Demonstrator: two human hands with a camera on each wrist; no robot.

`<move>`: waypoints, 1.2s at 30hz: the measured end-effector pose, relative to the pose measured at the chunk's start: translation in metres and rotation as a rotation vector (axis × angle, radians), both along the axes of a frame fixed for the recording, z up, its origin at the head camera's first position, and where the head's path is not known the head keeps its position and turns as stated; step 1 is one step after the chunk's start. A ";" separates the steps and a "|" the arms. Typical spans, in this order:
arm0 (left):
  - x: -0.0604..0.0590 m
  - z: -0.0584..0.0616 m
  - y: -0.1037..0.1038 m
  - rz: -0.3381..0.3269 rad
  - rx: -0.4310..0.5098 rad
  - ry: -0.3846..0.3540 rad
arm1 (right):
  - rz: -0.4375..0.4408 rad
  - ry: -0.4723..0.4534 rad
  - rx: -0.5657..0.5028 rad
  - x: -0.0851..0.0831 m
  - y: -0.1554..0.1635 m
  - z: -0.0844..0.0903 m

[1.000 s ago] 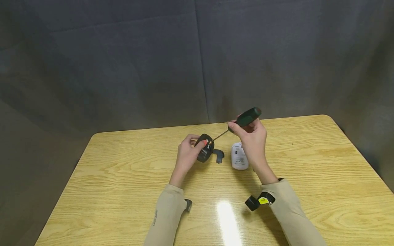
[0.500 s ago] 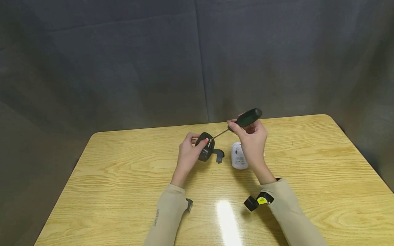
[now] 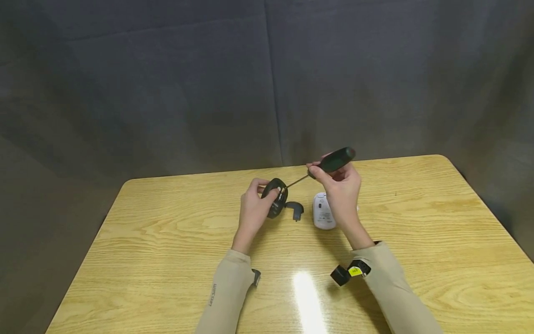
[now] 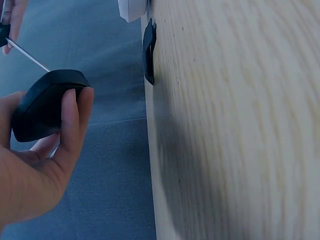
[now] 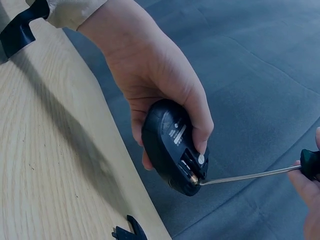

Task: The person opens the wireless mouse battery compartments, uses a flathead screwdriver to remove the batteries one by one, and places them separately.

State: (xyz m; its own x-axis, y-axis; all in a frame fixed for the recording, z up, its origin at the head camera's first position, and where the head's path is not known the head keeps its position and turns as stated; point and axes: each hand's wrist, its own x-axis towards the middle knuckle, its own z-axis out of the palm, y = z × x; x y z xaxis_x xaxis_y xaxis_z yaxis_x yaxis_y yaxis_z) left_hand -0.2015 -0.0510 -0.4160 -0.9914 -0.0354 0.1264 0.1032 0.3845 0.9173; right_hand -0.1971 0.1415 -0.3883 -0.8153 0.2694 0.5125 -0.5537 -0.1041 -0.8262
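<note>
My left hand [image 3: 253, 208] grips a black computer mouse [image 3: 274, 212] above the table, underside facing up and tilted toward the right hand. In the right wrist view its battery compartment is open, with a battery [image 5: 191, 175] inside and the thumb beside it. My right hand [image 3: 344, 192] holds a screwdriver [image 3: 337, 160] by its dark green handle. The metal shaft [image 5: 245, 177] reaches into the compartment's end, its tip at the battery. From the left wrist, only the mouse's [image 4: 40, 107] other side shows, hiding the compartment.
A dark battery cover [image 3: 295, 208] lies on the wooden table [image 3: 167, 260] just right of the black mouse. Beyond it a white mouse [image 3: 323, 215] lies underside up, partly hidden by my right hand. A grey curtain [image 3: 187, 102] hangs behind the table.
The black mouse has tilted a little more and shifted slightly up and left in the head view. The screwdriver tip stays at the compartment, with its handle nearly where it was.
</note>
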 end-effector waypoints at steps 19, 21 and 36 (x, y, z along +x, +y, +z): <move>0.002 0.004 -0.010 -0.050 0.113 -0.023 | 0.171 -0.089 -0.080 -0.007 0.013 0.003; 0.002 0.005 -0.011 -0.057 0.124 -0.027 | 0.222 -0.099 -0.133 -0.009 0.017 0.004; 0.005 0.006 -0.010 -0.117 0.155 -0.055 | 0.401 -0.358 -0.463 -0.013 0.026 0.004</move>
State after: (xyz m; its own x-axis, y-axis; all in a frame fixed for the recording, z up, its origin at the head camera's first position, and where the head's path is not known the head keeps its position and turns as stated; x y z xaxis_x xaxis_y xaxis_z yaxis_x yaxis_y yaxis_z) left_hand -0.1963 -0.0607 -0.4098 -0.9951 0.0652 0.0741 0.0872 0.2270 0.9700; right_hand -0.2099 0.1673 -0.3842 -0.9942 0.0390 0.1002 -0.1024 -0.6276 -0.7718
